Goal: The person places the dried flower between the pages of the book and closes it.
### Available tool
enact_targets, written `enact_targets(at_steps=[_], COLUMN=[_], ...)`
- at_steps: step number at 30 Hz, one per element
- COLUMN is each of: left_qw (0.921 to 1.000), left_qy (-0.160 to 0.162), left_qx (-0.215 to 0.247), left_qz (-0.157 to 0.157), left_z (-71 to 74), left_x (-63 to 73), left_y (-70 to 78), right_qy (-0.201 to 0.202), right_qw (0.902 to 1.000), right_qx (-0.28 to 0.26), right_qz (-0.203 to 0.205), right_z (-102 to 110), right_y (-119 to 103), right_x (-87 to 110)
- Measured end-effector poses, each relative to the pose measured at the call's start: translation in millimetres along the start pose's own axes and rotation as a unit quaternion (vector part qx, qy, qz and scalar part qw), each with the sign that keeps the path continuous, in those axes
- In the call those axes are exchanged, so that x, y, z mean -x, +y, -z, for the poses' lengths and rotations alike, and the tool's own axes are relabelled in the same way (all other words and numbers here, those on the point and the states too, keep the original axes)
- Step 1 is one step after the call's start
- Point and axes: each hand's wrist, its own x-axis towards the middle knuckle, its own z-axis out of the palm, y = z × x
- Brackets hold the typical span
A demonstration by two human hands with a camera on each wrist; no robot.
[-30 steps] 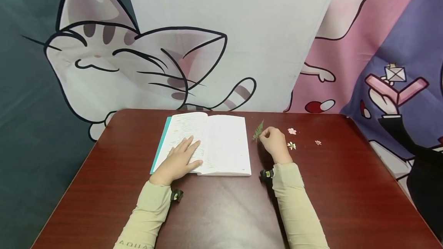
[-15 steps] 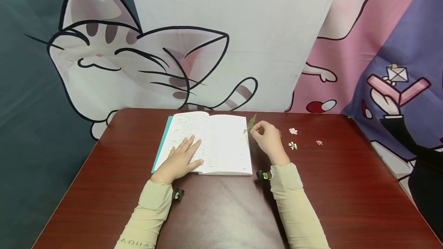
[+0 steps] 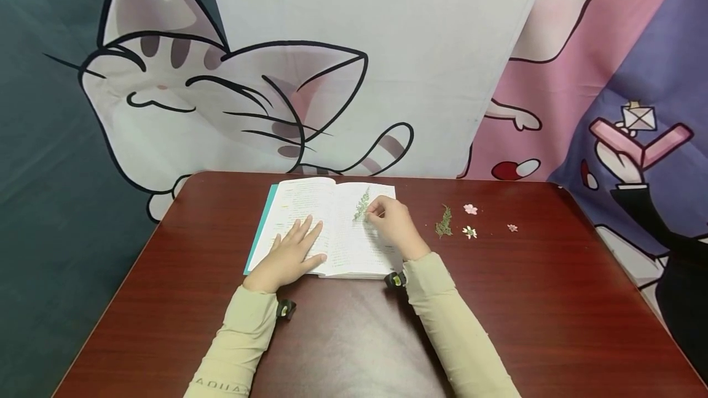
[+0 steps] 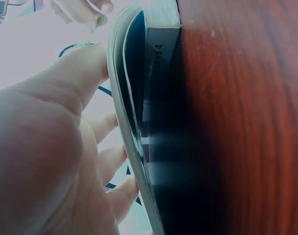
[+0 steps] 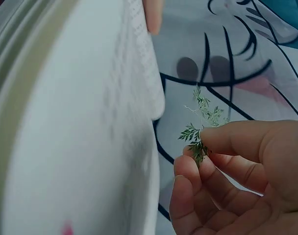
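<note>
An open book (image 3: 354,257) with a teal cover edge lies on the table. My left hand (image 3: 284,257) rests spread on its left page, with the fingers straight; the left wrist view shows that hand (image 4: 46,142) against the pages from the side. Over the right page, my right hand (image 3: 394,223) pinches a green fern-like sprig (image 3: 362,204) between thumb and fingertips. In the right wrist view the feathery sprig (image 5: 198,139) sticks out of the pinch, above the page surface.
To the right of the book lie a second green sprig (image 3: 444,223), a pink flower (image 3: 470,209), a white flower (image 3: 469,232) and a smaller pink flower (image 3: 512,228). They rest on the reddish-brown table (image 3: 531,300). A cat-printed cloth (image 3: 232,109) hangs behind the table.
My right hand has carried the sprig leftward from the table beside the book to over the right page. The second sprig has come into sight. My left hand stays in place.
</note>
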Motion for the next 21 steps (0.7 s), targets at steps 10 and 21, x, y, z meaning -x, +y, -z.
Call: enact_targets(at_steps=[10,21], left_qw=[1.0000,1.0000], left_qy=[-0.002,0.001], left_qx=[0.000,0.001], left_qz=[0.006,0.004], left_z=[0.2,-0.9], left_x=[0.4,0.2], left_y=[0.5,1.1], right_qy=[-0.048,-0.075], right_qw=[0.9980,0.9959], right_qx=[0.033,0.051], right_qz=[0.024,0.007], right_z=[-25.7,-33.9], right_y=[-0.9,2.2], right_x=[-17.1,-21.6])
